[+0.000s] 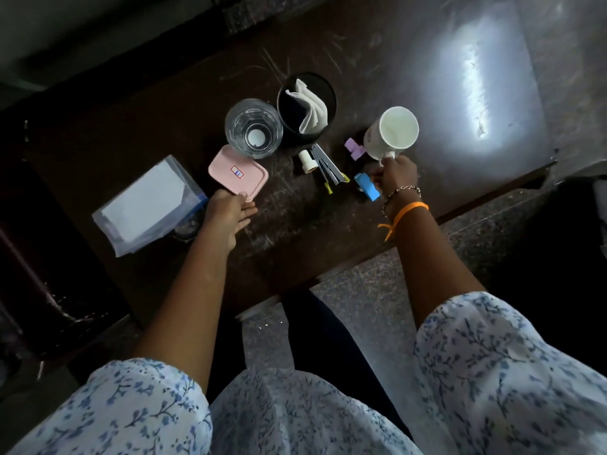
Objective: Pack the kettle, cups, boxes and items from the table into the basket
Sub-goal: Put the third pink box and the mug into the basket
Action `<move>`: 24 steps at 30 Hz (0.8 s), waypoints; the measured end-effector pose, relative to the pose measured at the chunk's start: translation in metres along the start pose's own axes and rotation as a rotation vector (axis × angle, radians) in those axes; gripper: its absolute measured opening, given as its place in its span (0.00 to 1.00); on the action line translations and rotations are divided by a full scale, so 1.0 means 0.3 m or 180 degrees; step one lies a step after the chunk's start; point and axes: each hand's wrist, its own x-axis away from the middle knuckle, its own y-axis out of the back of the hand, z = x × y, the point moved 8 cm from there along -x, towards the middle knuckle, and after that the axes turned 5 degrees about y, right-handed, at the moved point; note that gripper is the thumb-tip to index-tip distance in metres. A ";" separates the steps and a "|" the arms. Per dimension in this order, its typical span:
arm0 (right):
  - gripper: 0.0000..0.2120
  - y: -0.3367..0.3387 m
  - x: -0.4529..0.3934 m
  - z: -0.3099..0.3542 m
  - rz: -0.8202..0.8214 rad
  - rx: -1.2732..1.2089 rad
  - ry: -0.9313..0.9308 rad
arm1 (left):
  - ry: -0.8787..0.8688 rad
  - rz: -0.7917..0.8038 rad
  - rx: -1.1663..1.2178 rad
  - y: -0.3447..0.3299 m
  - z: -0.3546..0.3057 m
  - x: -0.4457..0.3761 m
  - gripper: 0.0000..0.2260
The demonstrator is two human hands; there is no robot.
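My right hand [392, 175] grips the handle of a white mug [392, 133], held tilted just above the dark table [295, 224]. My left hand [228, 213] reaches to the near edge of a flat pink box [238, 174] with a small label, fingertips touching it, fingers apart. Behind the pink box stands a clear glass [253, 128]. A black round container [307, 106] holding a white cloth is beside the glass. No basket or kettle is in view.
A clear plastic pouch with white paper [147, 205] lies at the left. Small items lie mid-table: a stapler [326, 165], a white tube [307, 160], a purple clip [354, 148], a blue object [366, 187]. The table's near edge borders speckled floor [361, 290].
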 end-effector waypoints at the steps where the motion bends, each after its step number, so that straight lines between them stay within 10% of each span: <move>1: 0.16 0.000 0.018 0.000 -0.0065 0.0042 0.0012 | -0.0052 0.0022 -0.0016 0.011 0.002 0.013 0.12; 14: 0.18 -0.268 0.608 -0.084 0.0059 0.0097 0.0229 | -0.0685 -0.0023 0.0572 0.383 0.162 0.281 0.07; 24: 0.18 -0.753 1.102 -0.057 0.1105 0.0689 0.1125 | -0.1297 -0.1495 0.0966 1.230 0.310 0.450 0.08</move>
